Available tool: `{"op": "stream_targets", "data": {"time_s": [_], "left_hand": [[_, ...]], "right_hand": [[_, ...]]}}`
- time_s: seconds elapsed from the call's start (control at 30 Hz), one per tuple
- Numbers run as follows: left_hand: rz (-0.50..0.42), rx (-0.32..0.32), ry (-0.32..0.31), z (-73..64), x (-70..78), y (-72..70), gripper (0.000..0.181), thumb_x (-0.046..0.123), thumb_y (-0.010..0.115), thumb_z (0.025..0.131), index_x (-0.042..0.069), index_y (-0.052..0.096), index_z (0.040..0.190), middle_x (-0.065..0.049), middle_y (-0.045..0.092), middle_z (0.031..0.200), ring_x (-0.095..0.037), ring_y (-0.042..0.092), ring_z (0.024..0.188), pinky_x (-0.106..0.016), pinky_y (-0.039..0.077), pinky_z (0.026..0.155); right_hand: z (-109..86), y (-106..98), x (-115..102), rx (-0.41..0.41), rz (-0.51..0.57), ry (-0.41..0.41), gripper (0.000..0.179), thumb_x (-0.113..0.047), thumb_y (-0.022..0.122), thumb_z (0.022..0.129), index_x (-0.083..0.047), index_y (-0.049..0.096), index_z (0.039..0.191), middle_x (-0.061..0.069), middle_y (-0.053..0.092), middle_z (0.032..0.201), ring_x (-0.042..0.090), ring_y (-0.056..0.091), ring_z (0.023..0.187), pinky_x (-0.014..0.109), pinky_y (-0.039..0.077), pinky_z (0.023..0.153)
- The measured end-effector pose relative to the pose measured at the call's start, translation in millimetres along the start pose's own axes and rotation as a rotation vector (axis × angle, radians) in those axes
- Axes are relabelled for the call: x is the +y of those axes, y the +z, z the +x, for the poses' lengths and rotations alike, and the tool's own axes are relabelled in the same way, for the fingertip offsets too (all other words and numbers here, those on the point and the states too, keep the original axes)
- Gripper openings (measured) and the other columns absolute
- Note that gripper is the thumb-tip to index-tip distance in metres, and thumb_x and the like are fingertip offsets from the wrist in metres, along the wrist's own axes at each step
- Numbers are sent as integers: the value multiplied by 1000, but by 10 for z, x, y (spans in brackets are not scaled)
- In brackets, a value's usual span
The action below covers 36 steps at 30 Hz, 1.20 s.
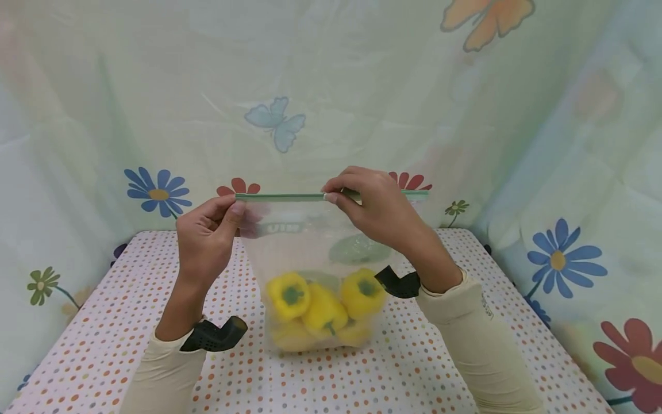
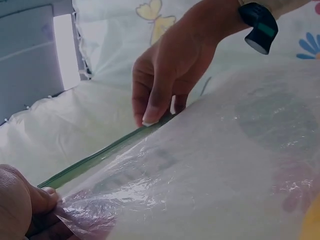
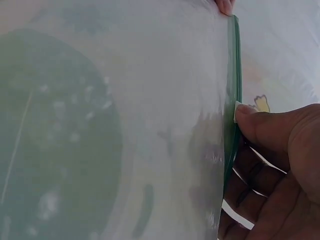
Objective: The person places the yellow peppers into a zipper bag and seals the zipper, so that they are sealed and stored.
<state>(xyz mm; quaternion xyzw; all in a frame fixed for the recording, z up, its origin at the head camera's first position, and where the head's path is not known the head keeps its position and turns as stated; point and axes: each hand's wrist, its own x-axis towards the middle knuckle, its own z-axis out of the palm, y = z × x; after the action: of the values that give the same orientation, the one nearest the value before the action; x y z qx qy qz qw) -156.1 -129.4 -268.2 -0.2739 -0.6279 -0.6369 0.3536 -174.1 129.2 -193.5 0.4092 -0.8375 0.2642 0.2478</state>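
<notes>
A clear plastic zip bag [image 1: 289,247] with a green zip strip [image 1: 279,198] is held upright over the table. Several yellow bell peppers [image 1: 323,307] lie in its lower part. At the bag's top left corner, my left hand [image 1: 209,230] pinches the edge between thumb and fingers. My right hand [image 1: 380,204] is farther along the strip, right of its middle. In the right wrist view its thumb presses a small white slider [image 3: 238,111] on the strip, with the fingers curled behind. Left of the slider the strip looks straight and flat.
The table [image 1: 233,379] has a white cloth with coloured dots. Light curtains [image 1: 351,75] printed with butterflies and flowers hang behind it and at both sides. A black wrist device [image 1: 214,335] is strapped on my left wrist, another [image 1: 398,283] on my right.
</notes>
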Motion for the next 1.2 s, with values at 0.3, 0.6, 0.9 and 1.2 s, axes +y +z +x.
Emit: {"op": "stream_targets", "data": {"time_s": [0.3,0.6,0.9,1.2], "left_hand": [[56,-15,4,21,-50,22,16,-6,59,91,-15,67,103,-15,70,77,-13,69,65,-28,56,63],[88,-30,-11,21,-94,-12,16,-3,58,93,-11,69,101,-19,69,77,-14,69,63,-29,56,63],[103,-36,-34,10,-116,-20,17,-2,59,93,-11,69,104,-21,69,79,-14,69,66,-30,56,64],[57,-41,-60,4,-85,-97,16,-4,60,92,-12,68,103,-7,71,78,-15,70,65,-30,56,63]], "right_hand": [[-271,-217,196,78,-86,33,13,-3,68,88,-3,73,100,2,68,94,15,56,80,34,40,67],[-471,-422,407,152,-116,57,14,3,69,85,-1,73,98,4,68,94,14,59,81,23,42,65],[-707,-567,569,207,-29,198,16,6,65,87,3,70,102,8,65,99,-1,58,84,9,43,82],[-824,-525,584,293,212,127,18,13,63,85,10,68,102,4,69,88,8,66,77,17,52,74]]}}
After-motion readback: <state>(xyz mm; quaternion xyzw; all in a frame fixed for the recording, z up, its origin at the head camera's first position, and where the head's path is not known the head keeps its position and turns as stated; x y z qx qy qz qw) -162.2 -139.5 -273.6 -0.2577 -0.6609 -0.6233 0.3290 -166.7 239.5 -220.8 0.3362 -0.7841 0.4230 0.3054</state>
